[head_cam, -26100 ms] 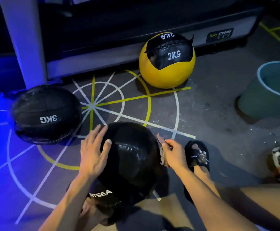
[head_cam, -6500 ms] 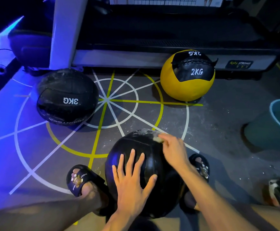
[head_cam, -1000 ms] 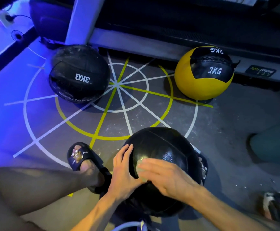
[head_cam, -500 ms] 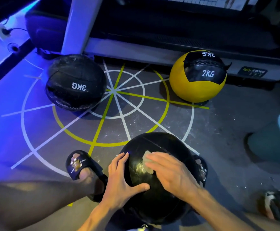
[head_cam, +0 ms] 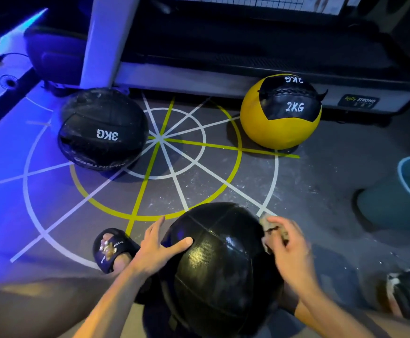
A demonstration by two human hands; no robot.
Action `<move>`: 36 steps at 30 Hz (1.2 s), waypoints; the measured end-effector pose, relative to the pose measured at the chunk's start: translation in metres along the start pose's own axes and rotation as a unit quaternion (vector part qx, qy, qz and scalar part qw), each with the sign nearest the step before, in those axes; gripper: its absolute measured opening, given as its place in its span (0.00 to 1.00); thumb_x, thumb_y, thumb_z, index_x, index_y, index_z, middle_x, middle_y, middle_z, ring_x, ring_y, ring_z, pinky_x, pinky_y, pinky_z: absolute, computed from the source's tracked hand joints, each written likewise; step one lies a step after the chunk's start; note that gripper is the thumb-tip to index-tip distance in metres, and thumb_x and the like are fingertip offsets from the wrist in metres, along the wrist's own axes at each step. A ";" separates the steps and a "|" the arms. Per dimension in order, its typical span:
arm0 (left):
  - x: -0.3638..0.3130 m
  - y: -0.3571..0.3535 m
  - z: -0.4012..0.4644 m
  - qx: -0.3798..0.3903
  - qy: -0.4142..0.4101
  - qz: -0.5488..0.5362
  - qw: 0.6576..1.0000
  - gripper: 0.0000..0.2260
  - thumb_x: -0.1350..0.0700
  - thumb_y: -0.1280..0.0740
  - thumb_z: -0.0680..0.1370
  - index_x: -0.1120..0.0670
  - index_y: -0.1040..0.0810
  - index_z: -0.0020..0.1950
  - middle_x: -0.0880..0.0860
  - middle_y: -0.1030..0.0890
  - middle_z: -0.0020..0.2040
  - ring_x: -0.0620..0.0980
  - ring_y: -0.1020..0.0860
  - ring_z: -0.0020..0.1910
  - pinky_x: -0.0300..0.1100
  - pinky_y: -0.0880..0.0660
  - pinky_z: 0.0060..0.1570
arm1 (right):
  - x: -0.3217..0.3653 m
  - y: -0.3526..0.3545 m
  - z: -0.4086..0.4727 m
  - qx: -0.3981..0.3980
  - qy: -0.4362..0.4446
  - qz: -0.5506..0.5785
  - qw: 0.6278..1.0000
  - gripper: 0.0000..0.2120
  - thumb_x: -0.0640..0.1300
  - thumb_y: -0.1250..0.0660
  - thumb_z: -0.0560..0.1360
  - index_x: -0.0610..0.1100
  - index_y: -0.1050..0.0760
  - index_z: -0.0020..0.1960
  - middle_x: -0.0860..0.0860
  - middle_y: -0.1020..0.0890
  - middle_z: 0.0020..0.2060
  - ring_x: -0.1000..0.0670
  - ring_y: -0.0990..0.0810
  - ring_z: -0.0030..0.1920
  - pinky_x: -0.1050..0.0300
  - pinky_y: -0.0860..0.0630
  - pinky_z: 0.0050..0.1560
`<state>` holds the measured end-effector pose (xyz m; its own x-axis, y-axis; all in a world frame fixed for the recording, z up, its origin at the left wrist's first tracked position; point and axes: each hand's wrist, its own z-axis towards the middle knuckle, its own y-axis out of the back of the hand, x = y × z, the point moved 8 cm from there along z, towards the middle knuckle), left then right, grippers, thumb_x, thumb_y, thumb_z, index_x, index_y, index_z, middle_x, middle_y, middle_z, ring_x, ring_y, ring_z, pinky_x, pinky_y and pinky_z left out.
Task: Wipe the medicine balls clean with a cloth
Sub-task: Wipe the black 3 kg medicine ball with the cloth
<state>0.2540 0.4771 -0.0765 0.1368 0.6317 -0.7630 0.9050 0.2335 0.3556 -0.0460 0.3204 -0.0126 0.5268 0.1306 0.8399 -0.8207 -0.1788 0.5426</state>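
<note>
- Right hand (head_cam: 290,247) pinches the cloth (head_cam: 271,229) in curled fingers and presses it to the upper right flank of the near ball (head_cam: 221,259); half a second back that cloth was on the ball's top front face, so the wipe has slid off the crown and round to the side.
- Left hand (head_cam: 158,247) lies spread and flat on the ball's left shoulder, thumb across the top, steadying it; a moment ago it sat lower on the near face.
- Near ball sits on the floor between the person's feet, one sandal (head_cam: 111,250) just left of it. Its top panels shine under the light, which I take as already wiped.
- My reading: this ball's top is done and its right side is under way.
- 3KG ball (head_cam: 102,129) and yellow 2KG ball (head_cam: 280,113) rest well apart by the rack, untouched; the 3KG one looks dusty on top.
- Bucket (head_cam: 394,193) stands at the right edge.
</note>
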 end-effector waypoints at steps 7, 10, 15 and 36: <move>0.015 -0.007 0.007 0.088 0.042 -0.171 0.980 0.54 0.33 0.16 0.52 0.48 0.29 0.75 0.45 0.19 0.65 0.40 0.17 0.56 0.34 0.21 0.50 | -0.097 -0.016 -0.024 -0.031 -0.240 -0.008 0.970 0.09 0.44 0.41 0.85 0.56 0.26 0.58 0.48 0.20 0.57 0.45 0.22 0.54 0.46 0.24 0.58; 0.018 -0.007 0.004 0.069 0.033 -0.197 0.977 0.49 0.38 0.17 0.56 0.48 0.28 0.75 0.45 0.16 0.61 0.41 0.17 0.57 0.37 0.20 0.53 | -0.100 -0.016 -0.024 -0.043 -0.258 0.009 0.965 0.10 0.42 0.41 0.84 0.58 0.26 0.56 0.48 0.19 0.53 0.44 0.21 0.52 0.42 0.24 0.58; -0.009 -0.010 -0.004 0.050 -0.021 -0.199 0.979 0.30 0.50 0.19 0.69 0.47 0.25 0.68 0.36 0.15 0.52 0.37 0.17 0.52 0.32 0.21 0.47 | -0.095 -0.012 -0.017 -0.078 -0.253 0.054 0.963 0.16 0.38 0.39 0.83 0.60 0.24 0.50 0.52 0.19 0.48 0.47 0.21 0.49 0.41 0.22 0.57; -0.067 -0.023 -0.006 -0.055 -0.195 0.123 0.971 0.58 0.19 0.30 0.59 0.37 0.49 0.82 0.38 0.52 0.82 0.43 0.54 0.81 0.50 0.47 0.79 | -0.050 0.009 0.007 -0.039 -0.179 -0.077 0.980 0.15 0.40 0.27 0.75 0.61 0.23 0.44 0.54 0.16 0.40 0.55 0.18 0.39 0.55 0.22 0.43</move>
<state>0.2214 0.4334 -0.0302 0.5063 0.3547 -0.7860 0.7793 0.2022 0.5932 -0.0784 0.3056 -0.0499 0.6788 -0.2026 0.7058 -0.7318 -0.1075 0.6730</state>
